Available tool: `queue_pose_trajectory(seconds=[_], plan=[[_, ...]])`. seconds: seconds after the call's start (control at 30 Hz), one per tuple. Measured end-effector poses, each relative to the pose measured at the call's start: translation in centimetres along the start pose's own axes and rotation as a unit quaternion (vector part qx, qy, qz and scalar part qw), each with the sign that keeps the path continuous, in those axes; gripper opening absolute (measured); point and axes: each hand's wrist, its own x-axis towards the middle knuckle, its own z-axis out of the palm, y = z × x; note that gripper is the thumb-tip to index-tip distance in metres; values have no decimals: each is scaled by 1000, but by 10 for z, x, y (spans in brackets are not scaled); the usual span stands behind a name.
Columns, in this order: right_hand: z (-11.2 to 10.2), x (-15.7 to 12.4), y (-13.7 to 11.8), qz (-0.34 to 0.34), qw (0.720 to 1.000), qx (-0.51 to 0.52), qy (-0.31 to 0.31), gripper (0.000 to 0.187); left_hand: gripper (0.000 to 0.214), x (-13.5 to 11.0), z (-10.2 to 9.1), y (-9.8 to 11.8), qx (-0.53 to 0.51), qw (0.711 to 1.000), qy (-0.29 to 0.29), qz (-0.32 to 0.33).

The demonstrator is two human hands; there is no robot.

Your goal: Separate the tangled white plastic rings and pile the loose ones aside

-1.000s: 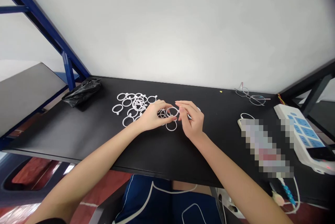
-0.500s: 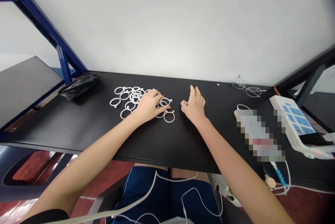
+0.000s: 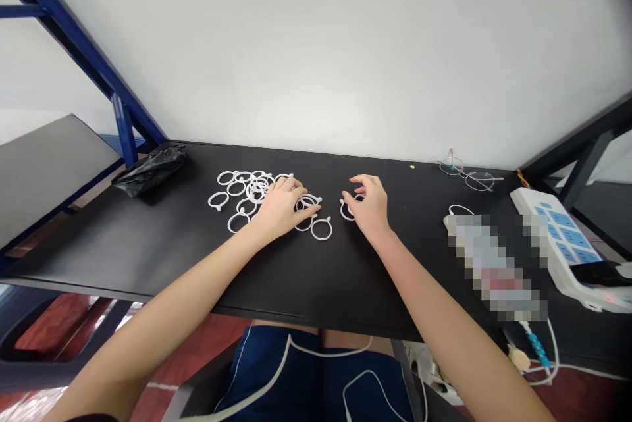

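Several white rings, each with a small round knob, like curtain rings (image 3: 218, 199), lie in a loose, overlapping pile on the black table (image 3: 296, 270). Over the right side of that pile rests my left hand (image 3: 284, 206), fingers and thumb apart, covering some of the rings. A single ring (image 3: 322, 230) lies just right of its thumb. My right hand (image 3: 370, 205) is farther right, its fingers curved and the thumb apart from them. Beneath it show parts of white rings (image 3: 347, 211), partly hidden by the thumb and palm; the hand seems not to grip them.
A crumpled black plastic bag (image 3: 151, 170) sits at the far left. On the right are eyeglasses (image 3: 478, 180), a blurred phone (image 3: 494, 267) on a cable and a white power strip (image 3: 567, 244) with plugs. A white wall (image 3: 316, 53) stands behind the table.
The fingers of my right hand have gone from pointing forward to curving left, and more of the rings beneath it show. My left hand stays on the pile. The view has shifted slightly.
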Motion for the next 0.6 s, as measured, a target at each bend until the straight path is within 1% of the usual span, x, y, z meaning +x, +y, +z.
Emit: queue_pose_trajectory(seconds=[0.07, 0.13, 0.2, 0.27, 0.37, 0.43, 0.53, 0.6], plan=[[0, 1, 0, 2, 1000, -5, -4, 17, 38, 0, 0, 0, -3, 1000, 0, 2], [0, 1, 0, 2, 999, -39, 2, 13, 39, -1, 1, 1, -6, 1000, 0, 2], [-2, 0, -2, -1, 997, -75, 6, 13, 40, -1, 1, 1, -9, 1000, -1, -3], [-3, 0, -3, 2, 996, -87, -11, 14, 41, -1, 1, 2, -12, 1000, -7, -9], [-5, -1, -5, 9, 996, -80, -43, 14, 42, 0, 0, 5, -15, 1000, -9, -10], [-5, -2, -5, 11, 997, -66, -49, 15, 43, 0, 0, 6, -13, 1000, -2, -5], [-3, -1, -4, 16, 999, -25, -44, 17, 43, -1, 0, 7, -12, 1000, 9, 1], [-2, 0, -4, 12, 999, -2, -30, 16, 43, -1, 0, 8, -14, 1000, 16, 6]])
